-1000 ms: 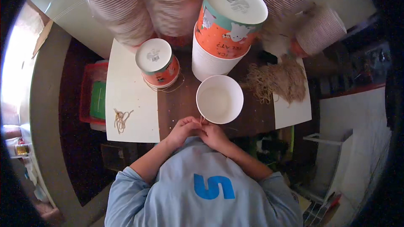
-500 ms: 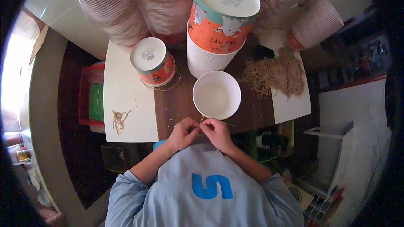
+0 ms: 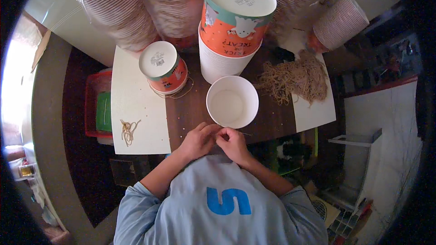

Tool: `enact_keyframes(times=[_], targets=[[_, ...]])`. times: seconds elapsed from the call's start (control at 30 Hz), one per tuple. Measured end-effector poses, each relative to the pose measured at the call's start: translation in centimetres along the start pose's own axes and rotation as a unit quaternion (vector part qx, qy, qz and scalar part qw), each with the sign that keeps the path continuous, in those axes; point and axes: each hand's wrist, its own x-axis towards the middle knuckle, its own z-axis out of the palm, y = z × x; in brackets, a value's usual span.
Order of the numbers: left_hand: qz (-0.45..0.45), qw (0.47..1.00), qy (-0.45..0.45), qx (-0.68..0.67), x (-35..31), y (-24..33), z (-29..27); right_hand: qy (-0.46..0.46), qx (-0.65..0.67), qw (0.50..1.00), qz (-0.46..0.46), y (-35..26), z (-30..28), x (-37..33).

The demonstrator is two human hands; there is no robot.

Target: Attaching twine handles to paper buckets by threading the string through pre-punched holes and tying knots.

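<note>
Small craft workshop by look: white bucket [image 3: 232, 102] on table [image 3: 187, 109], cord heap [image 3: 302, 79], wrapped bucket stacks [image 3: 119, 16].

White glare [image 3: 12, 81] is flooding in from the left

The glare is blowing out the far edge — detail around its source is washing away. A pale wall [image 3: 68, 29] is standing behind a table [image 3: 188, 109], whose dark brown, wood-grained middle is running between a white left section [image 3: 150, 124] and a white right section [image 3: 313, 115]. At left, a dark reddish-brown surface [image 3: 81, 168] is lying in shadow beside a grey-brown band [image 3: 47, 122]. At right, a white frame [image 3: 352, 141] is showing against a pale grey surface [image 3: 399, 147] — dim light is leaving its kind unclear.
</note>
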Motion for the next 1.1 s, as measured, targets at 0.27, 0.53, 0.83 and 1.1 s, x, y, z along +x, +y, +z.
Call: enact_keyframes(times=[0.27,0.53,0.83,1.1], targets=[[-0.009,0.996,0.074,0.054,0.0,-1.8,1.4,0.017,-0.1,0.992,-0.079,0.9,0.2,-0.1],[-0.163,0.969,0.094,-0.161,-0.4,-2.1,2.9,0.075,-0.351,0.916,-0.182,1.4,0.5,0.5],[-0.277,0.908,0.076,-0.305,-0.3,-2.0,2.7,0.083,-0.257,0.942,-0.201,2.5,0.6,0.2],[0.002,0.994,0.068,0.09,0.9,-0.9,1.8,0.089,-0.015,0.993,-0.07,2.5,0.3,-0.7]])
